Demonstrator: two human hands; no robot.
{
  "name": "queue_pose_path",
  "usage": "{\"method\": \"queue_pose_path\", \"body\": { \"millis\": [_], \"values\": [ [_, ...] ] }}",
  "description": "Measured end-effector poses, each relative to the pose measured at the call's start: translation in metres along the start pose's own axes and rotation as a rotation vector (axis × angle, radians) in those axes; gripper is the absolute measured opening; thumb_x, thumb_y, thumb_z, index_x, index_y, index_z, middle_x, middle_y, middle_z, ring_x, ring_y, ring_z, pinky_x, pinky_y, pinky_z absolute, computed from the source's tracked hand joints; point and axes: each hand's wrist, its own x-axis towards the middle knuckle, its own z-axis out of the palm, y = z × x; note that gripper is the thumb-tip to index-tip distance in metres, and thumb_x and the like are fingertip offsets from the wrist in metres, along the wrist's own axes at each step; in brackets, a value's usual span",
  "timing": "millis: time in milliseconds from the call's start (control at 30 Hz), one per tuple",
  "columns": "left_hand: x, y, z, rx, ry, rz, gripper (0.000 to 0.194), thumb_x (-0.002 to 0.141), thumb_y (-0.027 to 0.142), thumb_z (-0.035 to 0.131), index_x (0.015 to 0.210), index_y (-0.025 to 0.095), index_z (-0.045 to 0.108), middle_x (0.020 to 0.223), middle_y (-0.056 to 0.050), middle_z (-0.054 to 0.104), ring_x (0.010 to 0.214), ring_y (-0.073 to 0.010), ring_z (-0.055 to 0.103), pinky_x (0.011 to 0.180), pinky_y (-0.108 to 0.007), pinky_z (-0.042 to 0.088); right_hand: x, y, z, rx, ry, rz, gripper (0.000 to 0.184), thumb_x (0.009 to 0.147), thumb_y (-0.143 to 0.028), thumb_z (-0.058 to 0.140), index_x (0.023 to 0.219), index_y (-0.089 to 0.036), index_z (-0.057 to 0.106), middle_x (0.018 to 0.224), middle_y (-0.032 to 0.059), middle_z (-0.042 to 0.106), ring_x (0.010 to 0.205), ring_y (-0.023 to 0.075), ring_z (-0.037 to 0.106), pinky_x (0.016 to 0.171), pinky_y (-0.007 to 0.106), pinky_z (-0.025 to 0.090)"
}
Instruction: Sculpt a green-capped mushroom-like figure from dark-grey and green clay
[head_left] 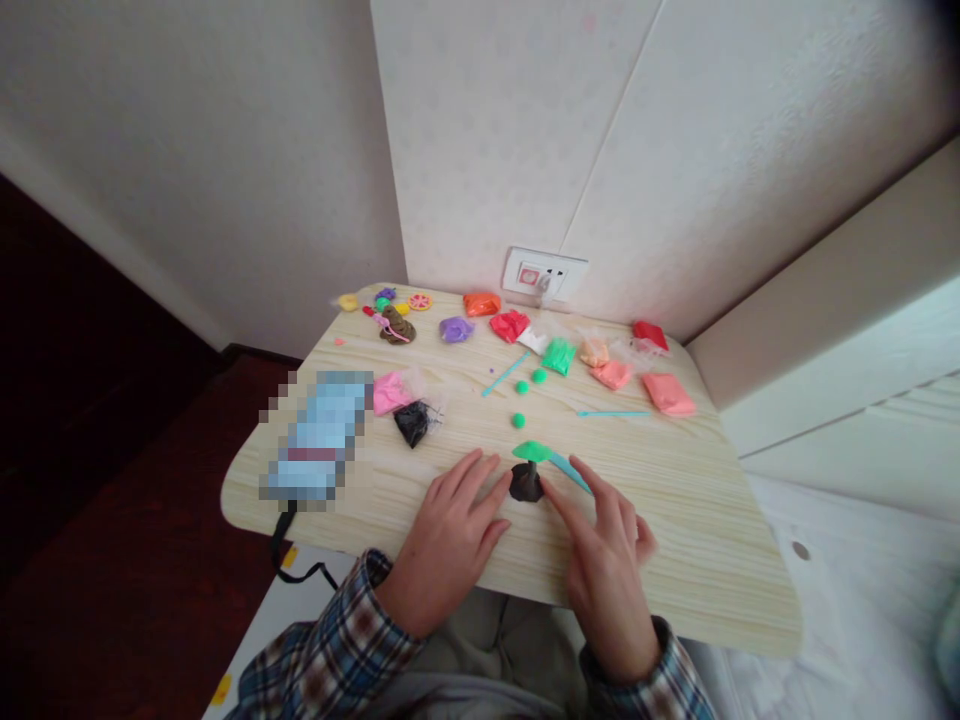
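Note:
Between my hands stands a small clay figure with a flat green clay top on a dark stem and a round, blackish base. My left hand lies palm down with fingers stretched, its index fingertip at the base's left edge. My right hand has its index fingertip at the base's right edge, with the fingers apart. A blue flat tool runs beside the figure toward a right fingertip; whether the finger touches it I cannot tell. Several green clay balls lie beyond the figure.
Clay packets, including a green one, a black one and a salmon one, lie across the table. A thin blue stick is at right. A pixelated phone-like object lies left. A wall socket is behind.

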Motion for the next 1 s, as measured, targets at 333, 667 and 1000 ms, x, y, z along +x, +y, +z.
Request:
{"method": "queue_pose_path", "body": {
  "millis": [333, 667, 1000],
  "values": [
    [0.015, 0.008, 0.001, -0.105, -0.004, -0.084, 0.047, 0.085, 0.031, 0.058, 0.13, 0.019, 0.047, 0.137, -0.011, 0.046, 0.128, -0.0262, 0.038, 0.102, -0.046, 0.037, 0.011, 0.01, 0.005, 0.02, -0.038, -0.052, 0.069, 0.067, 0.008, 0.04, 0.118, -0.035, 0.059, 0.137, 0.0061, 0.044, 0.117, 0.0262, 0.044, 0.088, 0.044, 0.028],
    [0.027, 0.009, 0.005, -0.119, 0.037, -0.111, 0.033, 0.083, 0.028, 0.06, 0.115, 0.02, 0.057, 0.13, -0.009, 0.051, 0.123, -0.0254, 0.043, 0.099, -0.045, 0.04, -0.006, 0.004, 0.003, -0.073, -0.026, -0.055, 0.078, 0.065, 0.01, 0.039, 0.126, -0.035, 0.052, 0.133, 0.0082, 0.048, 0.114, 0.0253, 0.047, 0.088, 0.043, 0.026],
    [0.02, 0.002, 0.002, -0.04, 0.019, -0.014, 0.038, 0.085, 0.023, 0.057, 0.122, 0.016, 0.054, 0.131, -0.013, 0.051, 0.126, -0.0262, 0.044, 0.101, -0.044, 0.043, -0.01, 0.0, 0.006, -0.039, 0.017, 0.017, 0.075, 0.062, 0.009, 0.036, 0.128, -0.025, 0.05, 0.136, 0.0104, 0.046, 0.116, 0.0249, 0.045, 0.088, 0.041, 0.028]
  ]
}}
